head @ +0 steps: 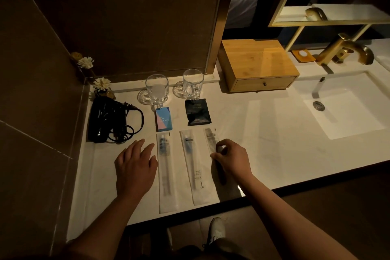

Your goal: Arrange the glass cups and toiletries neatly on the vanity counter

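Observation:
Two glass cups [156, 89] [192, 83] stand on glass coasters at the back of the white vanity counter [274, 133]. A blue-and-pink box [163, 119] and a black sachet [197, 112] lie in front of them. Nearer me, two wrapped toothbrushes [166, 171] [194, 167] lie side by side, lengthwise. Right of them lies a wrapped comb [211, 139]; my right hand [231, 159] pinches its middle. My left hand [136, 164] rests flat and open on the counter, just left of the toothbrushes.
A black hair dryer [105, 121] with its coiled cord lies at the left, below dried flowers [102, 83]. A wooden drawer box [258, 64] stands behind, right of the cups. The sink [346, 110] and gold faucet [346, 50] are at the right.

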A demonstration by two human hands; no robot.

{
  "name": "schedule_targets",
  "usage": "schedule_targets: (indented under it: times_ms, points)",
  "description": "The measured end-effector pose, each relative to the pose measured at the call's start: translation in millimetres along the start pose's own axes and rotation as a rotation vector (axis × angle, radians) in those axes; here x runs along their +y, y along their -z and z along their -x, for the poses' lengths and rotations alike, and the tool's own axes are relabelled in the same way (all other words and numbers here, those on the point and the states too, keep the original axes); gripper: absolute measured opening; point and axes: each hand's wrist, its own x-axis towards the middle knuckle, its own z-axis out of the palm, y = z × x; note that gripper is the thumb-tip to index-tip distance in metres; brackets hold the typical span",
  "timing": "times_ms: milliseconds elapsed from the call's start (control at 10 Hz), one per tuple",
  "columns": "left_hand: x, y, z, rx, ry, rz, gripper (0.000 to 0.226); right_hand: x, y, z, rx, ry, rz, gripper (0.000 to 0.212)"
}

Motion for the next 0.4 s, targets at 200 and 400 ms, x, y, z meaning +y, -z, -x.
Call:
schedule_targets:
  times_ms: [200,400]
  points:
    - [-1,0,1,-0.001,-0.004,-0.007,0.055,-1,6,3,0.053,-0.019,-0.032,0.027]
    - [1,2,2,0.021,-0.003,0.013,0.049,3,20,8,0.134,-0.048,-0.076,0.016]
